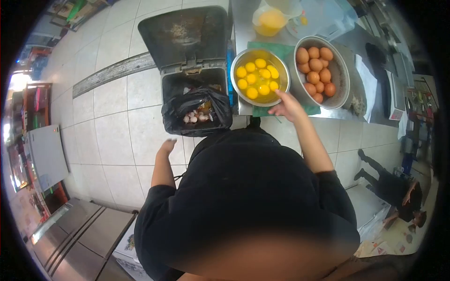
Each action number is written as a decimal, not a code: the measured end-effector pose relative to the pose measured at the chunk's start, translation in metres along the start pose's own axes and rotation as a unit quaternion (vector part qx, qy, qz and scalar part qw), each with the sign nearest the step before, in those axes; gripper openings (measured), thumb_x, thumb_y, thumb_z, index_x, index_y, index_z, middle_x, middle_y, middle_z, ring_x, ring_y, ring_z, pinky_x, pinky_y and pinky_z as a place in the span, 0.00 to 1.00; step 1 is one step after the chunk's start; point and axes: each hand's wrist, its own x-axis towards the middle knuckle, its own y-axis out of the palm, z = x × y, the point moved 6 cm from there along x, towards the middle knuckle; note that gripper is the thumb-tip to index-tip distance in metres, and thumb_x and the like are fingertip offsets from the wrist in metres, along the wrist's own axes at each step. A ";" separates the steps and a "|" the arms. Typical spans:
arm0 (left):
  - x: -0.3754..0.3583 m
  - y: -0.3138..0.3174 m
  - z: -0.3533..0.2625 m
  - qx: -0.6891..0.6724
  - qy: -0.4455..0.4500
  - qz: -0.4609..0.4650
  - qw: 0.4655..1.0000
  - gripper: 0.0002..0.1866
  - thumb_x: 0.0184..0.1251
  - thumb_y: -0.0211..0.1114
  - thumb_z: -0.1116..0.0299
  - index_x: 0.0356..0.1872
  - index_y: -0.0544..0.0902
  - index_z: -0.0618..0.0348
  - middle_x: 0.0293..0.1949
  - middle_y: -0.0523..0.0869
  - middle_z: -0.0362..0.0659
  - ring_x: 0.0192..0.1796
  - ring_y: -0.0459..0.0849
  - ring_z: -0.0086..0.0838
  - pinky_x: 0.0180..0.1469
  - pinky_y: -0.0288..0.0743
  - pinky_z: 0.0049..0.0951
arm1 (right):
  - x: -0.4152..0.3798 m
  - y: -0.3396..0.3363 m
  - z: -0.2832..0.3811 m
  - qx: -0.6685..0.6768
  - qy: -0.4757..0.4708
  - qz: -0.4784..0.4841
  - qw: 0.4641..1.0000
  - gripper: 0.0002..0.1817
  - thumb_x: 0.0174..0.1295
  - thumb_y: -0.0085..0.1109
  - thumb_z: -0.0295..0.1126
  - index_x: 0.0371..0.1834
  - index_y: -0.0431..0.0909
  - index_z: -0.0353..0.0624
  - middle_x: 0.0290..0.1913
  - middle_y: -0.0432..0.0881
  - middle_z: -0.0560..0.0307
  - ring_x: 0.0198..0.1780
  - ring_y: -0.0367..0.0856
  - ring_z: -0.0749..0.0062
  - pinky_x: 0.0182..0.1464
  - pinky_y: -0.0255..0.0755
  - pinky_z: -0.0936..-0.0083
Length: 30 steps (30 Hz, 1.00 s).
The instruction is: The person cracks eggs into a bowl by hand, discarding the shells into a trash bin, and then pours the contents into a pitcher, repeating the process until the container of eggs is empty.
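Observation:
My right hand point(288, 108) is at the near rim of a metal bowl point(284, 63), fingers apart and nothing in them. Several raw egg yolks point(251, 78) lie in clear egg white inside that bowl. To its right, an oval metal pan point(344, 75) holds several brown eggs point(313, 77). My left hand point(168, 145) hangs low, just short of the bin, its fingers loosely stretched with nothing visible in them. Cracked eggshells point(197, 117) lie in the black bag point(176, 112) of the open bin.
The bin's raised lid point(185, 37) stands beside the steel counter point(243, 28). A green cloth point(309, 110) lies beneath the bowl. Behind are a jug of yellow liquid point(272, 22) and a clear plastic container point(328, 18). Another person point(391, 187) is at the far right.

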 end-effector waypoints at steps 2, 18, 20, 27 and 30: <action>-0.016 -0.001 0.011 0.178 -0.014 0.003 0.984 0.36 0.59 0.53 0.47 0.57 0.69 0.73 0.60 0.67 0.61 0.65 0.64 0.47 0.66 0.57 0.36 | 0.012 0.005 0.000 0.011 -0.035 -0.002 0.999 0.25 0.58 0.49 0.37 0.56 0.62 0.34 0.40 0.79 0.44 0.28 0.82 0.63 0.23 0.76 0.76; -0.026 0.021 0.011 -0.180 -0.074 -0.018 0.981 0.27 0.60 0.53 0.52 0.58 0.71 0.54 0.44 0.79 0.44 0.38 0.77 0.39 0.40 0.69 0.48 | -0.083 -0.015 0.199 -0.114 -0.104 -0.081 0.985 0.23 0.55 0.39 0.40 0.41 0.68 0.26 0.27 0.79 0.38 0.18 0.77 0.60 0.18 0.73 0.75; -0.025 0.025 0.013 -0.195 -0.088 -0.023 0.977 0.26 0.60 0.52 0.52 0.58 0.71 0.53 0.45 0.79 0.45 0.38 0.77 0.39 0.40 0.69 0.49 | -0.091 -0.018 0.231 -0.141 -0.132 -0.118 0.974 0.23 0.54 0.39 0.41 0.38 0.71 0.27 0.24 0.78 0.42 0.19 0.76 0.63 0.19 0.70 0.76; -0.007 0.046 0.041 -0.226 -0.096 0.002 0.969 0.28 0.61 0.50 0.52 0.61 0.67 0.53 0.54 0.76 0.46 0.47 0.77 0.45 0.42 0.68 0.50 | -0.067 -0.067 0.297 -0.199 -0.147 -0.205 0.947 0.19 0.51 0.41 0.39 0.31 0.73 0.31 0.20 0.76 0.48 0.17 0.74 0.68 0.21 0.70 0.74; -0.011 0.045 0.041 -0.226 -0.107 -0.003 0.968 0.28 0.61 0.50 0.52 0.61 0.67 0.53 0.54 0.76 0.46 0.47 0.77 0.44 0.43 0.68 0.49 | -0.058 -0.080 0.317 -0.217 -0.156 -0.227 0.937 0.18 0.50 0.41 0.39 0.30 0.73 0.32 0.20 0.76 0.49 0.17 0.73 0.70 0.21 0.70 0.76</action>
